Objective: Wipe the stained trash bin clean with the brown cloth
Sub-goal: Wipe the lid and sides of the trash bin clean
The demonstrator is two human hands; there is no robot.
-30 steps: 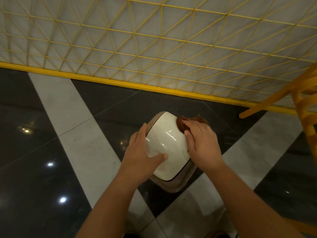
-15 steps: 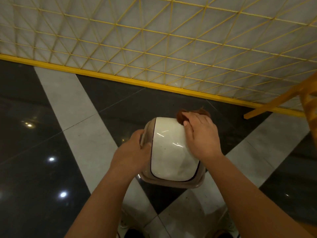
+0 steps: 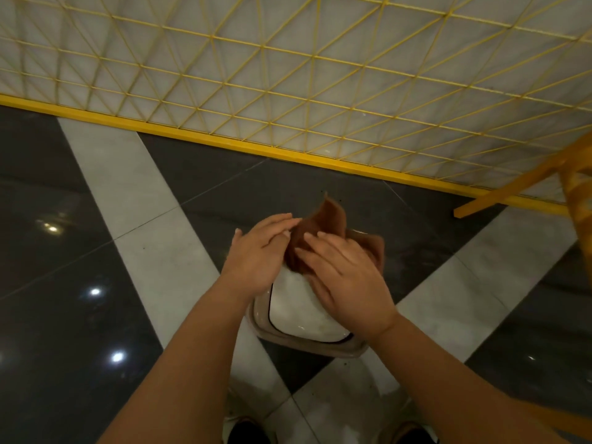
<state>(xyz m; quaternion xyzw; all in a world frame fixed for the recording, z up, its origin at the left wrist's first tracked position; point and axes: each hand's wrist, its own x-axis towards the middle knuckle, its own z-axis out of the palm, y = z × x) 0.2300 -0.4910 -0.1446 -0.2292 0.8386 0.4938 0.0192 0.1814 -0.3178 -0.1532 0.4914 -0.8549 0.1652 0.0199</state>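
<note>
Across the far half of the view runs a pale tiled wall fronted by a yellow wire lattice point(image 3: 288, 59) with a solid yellow base rail point(image 3: 224, 144) where it meets the floor. Below it, the glossy floor point(image 3: 64, 283) is dark stone crossed by pale diagonal bands, with ceiling-light reflections at the left. At the far right edge, a yellow-orange slatted frame point(image 3: 544, 184) leans into view, blurred; what it is cannot be told. Centre, on the floor where two pale bands cross: trash bin point(image 3: 298, 312), seen from above, white domed lid inside a grey-brown rim, near edge of rim fully visible, far part hidden under hands and cloth. Brown cloth point(image 3: 323, 225) lies bunched over the far part of the lid, one corner sticking up, another fold showing to the right past the right hand. Left hand point(image 3: 256, 254): fingers straight and together, laid flat against the left side of the cloth, thumb out to the left; no curl seen. Right hand point(image 3: 346, 277): fingers straight and slightly spread, palm down, pressing on the cloth's near-right part over the lid. Whether either thumb tucks under the cloth cannot be told. Both forearms enter from the near edge. Two shoe toes point(image 3: 243, 432) show at the near edge, dim.
</note>
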